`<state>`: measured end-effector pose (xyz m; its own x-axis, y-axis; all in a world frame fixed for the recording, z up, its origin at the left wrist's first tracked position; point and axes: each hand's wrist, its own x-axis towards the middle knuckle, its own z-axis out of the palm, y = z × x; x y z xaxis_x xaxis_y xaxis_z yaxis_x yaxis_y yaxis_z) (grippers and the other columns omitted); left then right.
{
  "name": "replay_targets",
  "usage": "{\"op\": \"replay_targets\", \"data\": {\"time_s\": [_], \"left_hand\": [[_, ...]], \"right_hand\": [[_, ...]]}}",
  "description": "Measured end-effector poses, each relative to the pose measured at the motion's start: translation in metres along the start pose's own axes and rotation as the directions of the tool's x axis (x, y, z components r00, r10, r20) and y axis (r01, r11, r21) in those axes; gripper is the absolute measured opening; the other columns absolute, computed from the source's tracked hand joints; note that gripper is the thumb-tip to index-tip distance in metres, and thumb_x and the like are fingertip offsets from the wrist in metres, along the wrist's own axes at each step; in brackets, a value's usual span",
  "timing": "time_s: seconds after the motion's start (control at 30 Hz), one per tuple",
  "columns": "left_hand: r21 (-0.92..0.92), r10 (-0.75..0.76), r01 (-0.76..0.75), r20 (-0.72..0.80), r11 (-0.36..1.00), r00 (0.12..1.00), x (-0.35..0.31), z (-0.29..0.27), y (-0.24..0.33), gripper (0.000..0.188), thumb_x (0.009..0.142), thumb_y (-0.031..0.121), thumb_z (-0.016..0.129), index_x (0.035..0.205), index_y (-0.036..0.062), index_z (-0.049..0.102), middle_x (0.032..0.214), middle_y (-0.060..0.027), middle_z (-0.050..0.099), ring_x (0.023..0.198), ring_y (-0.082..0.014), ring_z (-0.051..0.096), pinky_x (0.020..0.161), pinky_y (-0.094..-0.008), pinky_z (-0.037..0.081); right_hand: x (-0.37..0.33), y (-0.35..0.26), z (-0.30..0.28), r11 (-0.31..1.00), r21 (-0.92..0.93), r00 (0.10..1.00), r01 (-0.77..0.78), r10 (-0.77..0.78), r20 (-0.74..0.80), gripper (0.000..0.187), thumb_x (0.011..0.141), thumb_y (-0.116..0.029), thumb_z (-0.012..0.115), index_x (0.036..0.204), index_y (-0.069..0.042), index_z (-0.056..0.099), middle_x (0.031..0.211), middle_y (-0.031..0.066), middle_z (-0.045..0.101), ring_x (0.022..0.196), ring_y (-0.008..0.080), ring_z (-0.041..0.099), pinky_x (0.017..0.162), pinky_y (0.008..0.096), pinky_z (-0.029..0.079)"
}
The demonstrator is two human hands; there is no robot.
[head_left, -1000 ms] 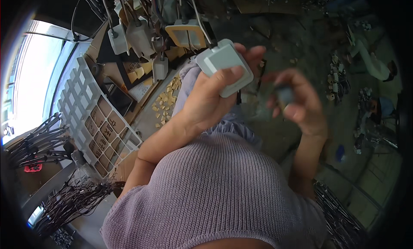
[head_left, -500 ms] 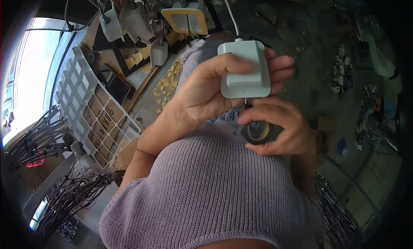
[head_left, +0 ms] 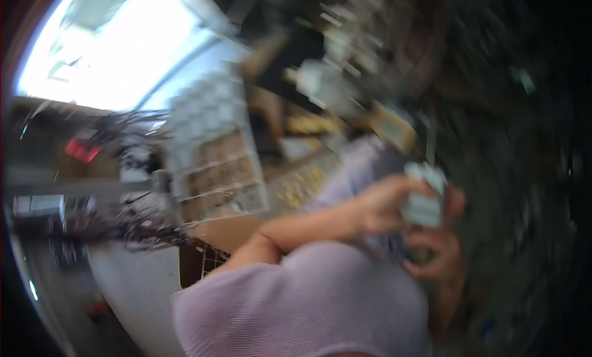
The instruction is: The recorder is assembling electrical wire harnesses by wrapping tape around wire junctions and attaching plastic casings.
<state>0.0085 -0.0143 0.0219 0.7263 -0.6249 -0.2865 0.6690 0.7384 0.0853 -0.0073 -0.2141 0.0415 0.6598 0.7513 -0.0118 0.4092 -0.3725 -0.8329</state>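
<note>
Blurrily, from my remote seat, I read the scene starting at the far left, where a bright window [head_left: 105, 55] washes out the upper corner. Below it a tangle of dark wires [head_left: 117, 227] lies across a pale surface. Next comes a white compartmented plastic organiser tray [head_left: 216, 166], its cells holding brownish contents I cannot make out. Low in the middle, a lilac ribbed knit sleeve [head_left: 296, 301] fills the foreground. From it my left hand [head_left: 382, 206] reaches rightward, fingers wrapped around a pale grey-white boxy plastic device [head_left: 424, 200], held up in front of the chest, above the lap. Just beneath it my right hand [head_left: 439, 252] is curled, touching the device's lower end; whether it grips something small there I cannot tell through the smear.
</note>
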Motion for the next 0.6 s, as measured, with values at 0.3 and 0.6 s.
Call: {"op": "replay_targets", "data": {"time_s": [0.3, 0.6], "left_hand": [[0.344, 0.333, -0.384, 0.202, 0.857, 0.921, -0.006, -0.004, 0.0, 0.04, 0.077, 0.008, 0.061, 0.116, 0.0051, 0.051, 0.104, -0.008, 0.062, 0.1, -0.0151, 0.059, 0.085, -0.0273, 0.048], [0.27, 0.296, -0.359, 0.248, 0.893, 0.922, -0.002, -0.002, -0.01, 0.049, 0.078, 0.009, 0.061, 0.124, 0.0101, 0.045, 0.11, -0.0047, 0.057, 0.098, -0.0143, 0.056, 0.083, -0.0279, 0.047]], "right_hand": [[0.02, 0.026, 0.006, 0.968, -0.132, 0.976, 0.214, -0.218, -0.022, 0.047, 0.05, -0.007, 0.078, 0.094, -0.004, 0.063, 0.092, 0.0127, 0.064, 0.088, 0.0295, 0.063, 0.082, 0.0383, 0.05], [0.015, 0.016, -0.004, 0.985, 0.029, 0.983, 0.172, -0.173, 0.052, 0.044, 0.06, -0.003, 0.078, 0.102, -0.006, 0.064, 0.104, 0.0114, 0.064, 0.096, 0.0266, 0.061, 0.084, 0.0354, 0.05]]}}
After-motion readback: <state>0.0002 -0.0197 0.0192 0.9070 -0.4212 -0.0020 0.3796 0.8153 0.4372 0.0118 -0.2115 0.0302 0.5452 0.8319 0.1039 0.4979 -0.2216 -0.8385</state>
